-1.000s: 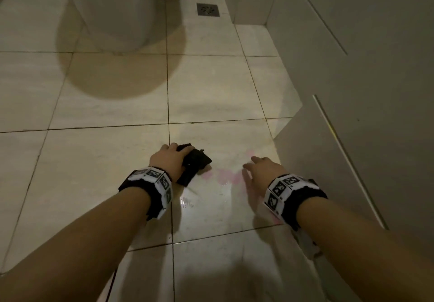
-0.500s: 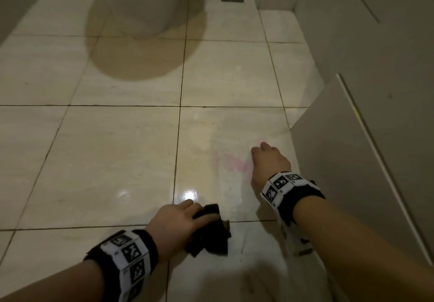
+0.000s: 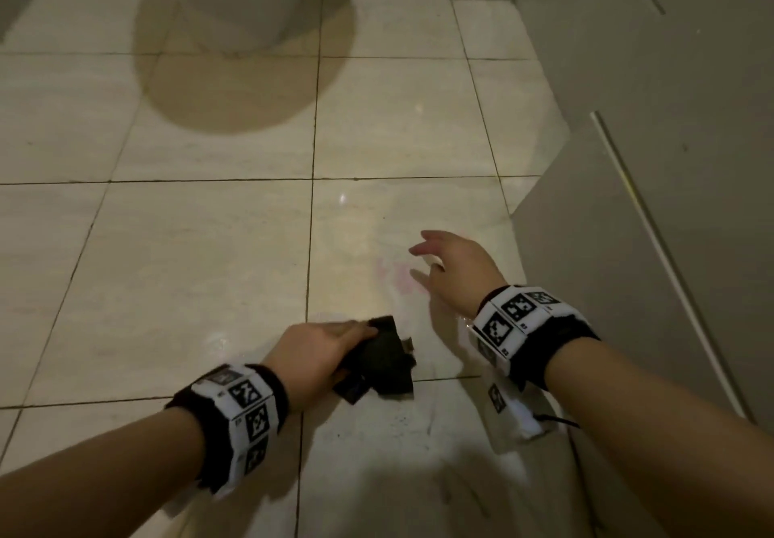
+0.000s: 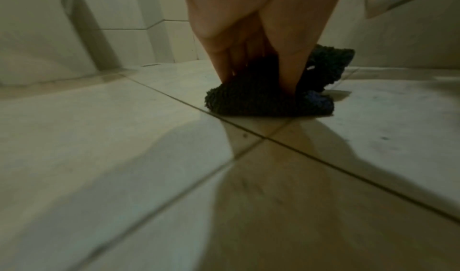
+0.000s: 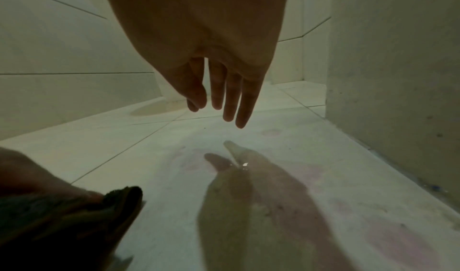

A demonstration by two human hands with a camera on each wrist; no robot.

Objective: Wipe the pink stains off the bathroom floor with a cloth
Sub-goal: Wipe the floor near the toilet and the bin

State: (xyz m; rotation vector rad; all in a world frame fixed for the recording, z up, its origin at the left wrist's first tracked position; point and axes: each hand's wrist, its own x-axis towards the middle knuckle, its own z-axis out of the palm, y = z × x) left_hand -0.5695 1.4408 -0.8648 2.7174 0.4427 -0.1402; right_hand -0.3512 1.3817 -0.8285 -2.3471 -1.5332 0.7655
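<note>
My left hand (image 3: 318, 353) is gripping the dark cloth (image 3: 383, 363) against the floor (image 3: 201, 269), low in the frame's middle. My right hand (image 3: 454, 267) is hovering with fingers spread, just above the pink stains (image 3: 398, 276) right of centre.

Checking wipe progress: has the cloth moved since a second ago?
Yes. The cloth came toward the person, from beside the pink stain to the nearer grout line.

The left hand (image 3: 322, 349) presses the cloth (image 3: 383, 363) on the floor (image 3: 188, 269), beside a tile joint; the stains (image 3: 398, 276) lie just beyond it, under the raised right hand (image 3: 454, 271)
</note>
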